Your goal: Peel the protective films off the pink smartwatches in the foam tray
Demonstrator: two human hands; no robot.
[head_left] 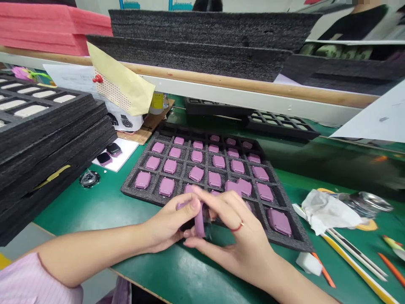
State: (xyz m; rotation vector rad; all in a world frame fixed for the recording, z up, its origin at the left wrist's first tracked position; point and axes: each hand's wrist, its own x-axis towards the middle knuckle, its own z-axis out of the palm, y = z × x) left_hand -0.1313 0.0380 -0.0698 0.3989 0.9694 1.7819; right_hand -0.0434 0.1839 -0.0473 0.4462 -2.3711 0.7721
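Observation:
My left hand [177, 219] is closed on a purple smartwatch case, its thumb pressed against it. The case [200, 221] is turned edge-on, and a dark, glassy side shows at its right. My right hand [237, 232] curves around the same case from the right, fingertips and thumb closed on its edges. Fingers hide part of the case, so I cannot tell whether it is one piece or two. Just behind the hands lies a black foam tray [136, 195] with rows of purple watch cases [214, 179] in its compartments.
Stacked foam trays [63, 143] rise at the left, near a loose round watch part [90, 179] and two dark-faced watches [109, 154] on white paper. A shelf edge [221, 90] crosses behind. At right lie a white cloth [329, 211], sticks and a white block [309, 262].

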